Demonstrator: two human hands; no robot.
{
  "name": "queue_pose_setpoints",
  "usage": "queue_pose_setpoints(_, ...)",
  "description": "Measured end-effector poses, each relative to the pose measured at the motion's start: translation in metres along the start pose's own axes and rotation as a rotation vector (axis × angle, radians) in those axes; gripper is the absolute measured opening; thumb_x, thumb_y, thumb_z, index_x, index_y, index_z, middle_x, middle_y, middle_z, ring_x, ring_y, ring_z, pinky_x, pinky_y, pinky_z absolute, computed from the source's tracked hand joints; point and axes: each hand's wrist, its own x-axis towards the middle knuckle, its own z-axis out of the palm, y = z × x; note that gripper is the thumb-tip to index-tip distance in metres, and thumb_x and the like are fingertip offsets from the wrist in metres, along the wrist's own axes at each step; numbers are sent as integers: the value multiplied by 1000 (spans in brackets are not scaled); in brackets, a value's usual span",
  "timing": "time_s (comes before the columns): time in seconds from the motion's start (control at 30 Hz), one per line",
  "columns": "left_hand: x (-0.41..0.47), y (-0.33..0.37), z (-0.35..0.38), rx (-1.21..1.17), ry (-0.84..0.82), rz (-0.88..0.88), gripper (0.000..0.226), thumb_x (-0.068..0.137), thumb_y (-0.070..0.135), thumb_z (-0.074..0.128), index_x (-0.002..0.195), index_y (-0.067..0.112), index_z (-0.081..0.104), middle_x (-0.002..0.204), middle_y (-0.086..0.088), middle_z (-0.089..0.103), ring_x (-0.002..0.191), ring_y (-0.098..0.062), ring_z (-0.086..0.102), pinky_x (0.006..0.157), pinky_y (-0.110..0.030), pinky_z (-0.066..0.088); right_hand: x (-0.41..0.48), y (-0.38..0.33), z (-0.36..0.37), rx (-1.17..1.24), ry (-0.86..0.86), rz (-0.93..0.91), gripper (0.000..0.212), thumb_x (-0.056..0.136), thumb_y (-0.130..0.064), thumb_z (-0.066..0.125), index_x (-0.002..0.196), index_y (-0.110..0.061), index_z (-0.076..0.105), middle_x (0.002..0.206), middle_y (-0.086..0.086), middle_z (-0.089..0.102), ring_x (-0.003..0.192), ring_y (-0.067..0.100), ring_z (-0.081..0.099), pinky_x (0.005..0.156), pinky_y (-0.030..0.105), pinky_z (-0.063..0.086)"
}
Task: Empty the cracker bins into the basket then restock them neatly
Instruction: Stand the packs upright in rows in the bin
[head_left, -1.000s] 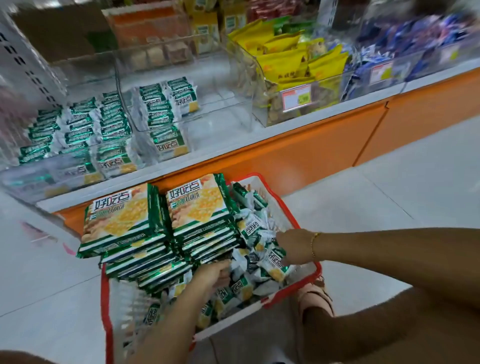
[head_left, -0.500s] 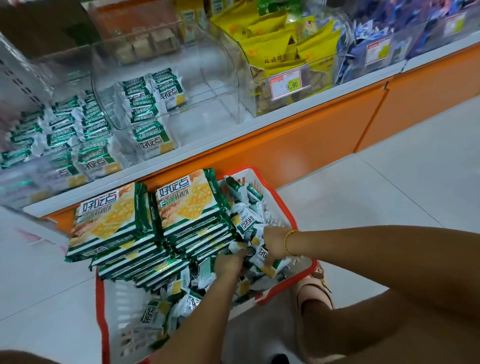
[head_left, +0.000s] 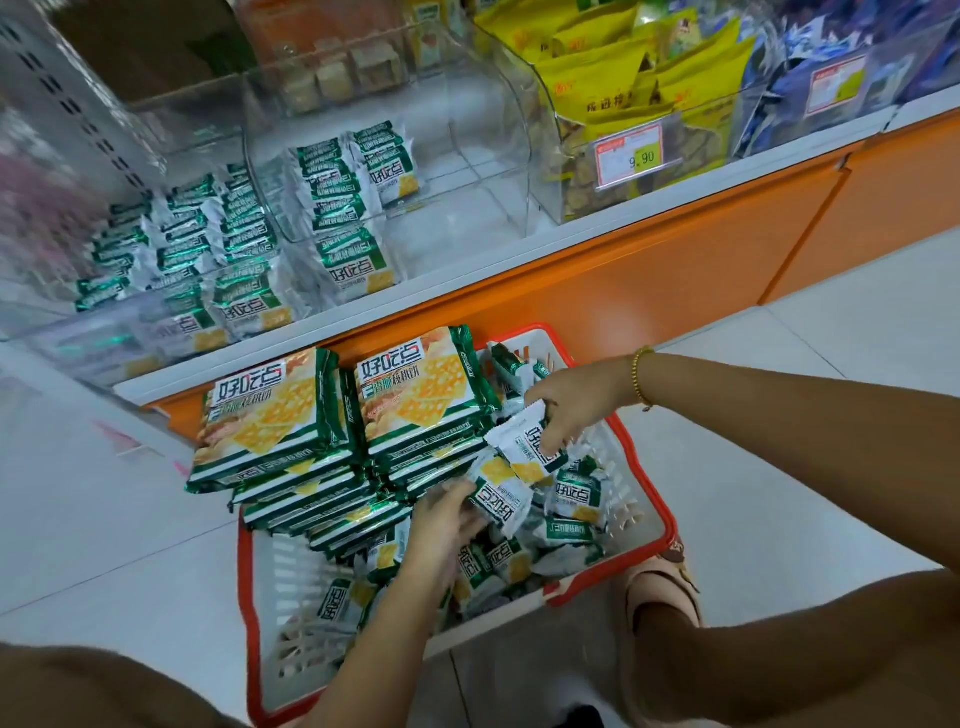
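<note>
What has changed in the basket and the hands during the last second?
The right hand rose out of the loose pile, its fingers pinching a small packet. The left hand came up holding a second packet. The stacked big packs, the basket and the shelf bins stayed as they were.

The basket (head_left: 669, 522) is rimmed in red, with white slatted walls. The big cracker packs (head_left: 270, 410) are printed in green and white, with yellow dotted crackers pictured on them. The small cracker packets (head_left: 576, 491) are coloured white, with green ends and a yellow square. The shelf front (head_left: 623, 291) is painted orange. In the clear bins (head_left: 483, 156), yellow bags (head_left: 597, 78) and blue packets (head_left: 789, 93) are seen. The price tag (head_left: 628, 156) is coloured red and yellow. A gold beaded bracelet (head_left: 640, 376) is worn.
</note>
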Motion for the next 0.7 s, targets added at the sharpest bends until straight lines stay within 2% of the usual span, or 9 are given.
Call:
queue_pose_setpoints(0.07,-7,5,-1,-207,-69,-77,16,96,19,52,106,7,57,96,-7,58,79,-20,58,58,-30,55,-4,-6,-9,57,-34,-12,42,89,-23,66,125,-14,45,71,-2,51,54,1,49,50,12,41)
queue_pose_setpoints(0.13,-19,9,-1,-357,-100,-181,19,99,21,48,101,6,59,95,-11,58,78,-24,60,60,-33,56,-13,-16,-15,130,-53,-33,16,92,-22,61,96,-13,49,73,1,40,58,9,43,55,14,45)
queue_pose_setpoints(0.2,-29,12,-3,-367,-110,-261,18,97,23,51,95,7,59,92,-13,59,79,-25,62,60,-34,54,-19,-19,-20,232,-100,-62,19,94,-21,59,97,-5,49,79,3,36,66,18,50,68,25,56)
queue_pose_setpoints(0.27,-38,15,-7,-293,-187,-286,23,90,21,62,105,4,61,97,-15,63,83,-26,65,53,-31,56,-28,-24,-29,284,-122,-79,26,94,-21,57,108,1,52,94,6,48,70,23,63,77,35,59)
queue_pose_setpoints(0.4,-54,32,-18,-156,-334,-181,47,80,-6,66,118,17,50,115,-12,66,87,-24,68,72,-37,60,-45,-32,-51,261,-80,-150,22,93,-19,60,113,-12,56,105,11,63,63,18,61,57,22,52)
queue_pose_setpoints(0.47,-66,51,-24,89,-383,-69,39,81,-3,67,113,15,55,110,-4,68,87,-17,68,74,-31,59,-48,-37,-59,180,-33,-187,21,88,-20,66,106,-24,56,105,8,64,57,12,53,51,18,43)
queue_pose_setpoints(0.53,-74,71,-28,344,-344,69,58,80,8,72,132,7,47,123,2,50,95,-11,62,69,-20,56,-49,-46,-64,141,-12,-221,27,80,-25,72,104,-27,58,114,13,59,45,6,42,48,18,38)
queue_pose_setpoints(0.6,-75,91,-33,460,-282,201,69,79,16,74,139,8,41,131,3,40,107,-9,50,69,-15,55,-51,-58,-67,155,-34,-273,32,71,-37,75,100,-32,63,97,20,60,46,7,39,48,20,35)
queue_pose_setpoints(0.7,-80,117,-38,366,-324,255,53,76,16,75,125,19,55,137,-4,51,111,-18,57,72,-20,56,-53,-77,-65,130,-33,-356,32,69,-44,73,99,-35,65,72,13,58,54,11,46,53,24,39)
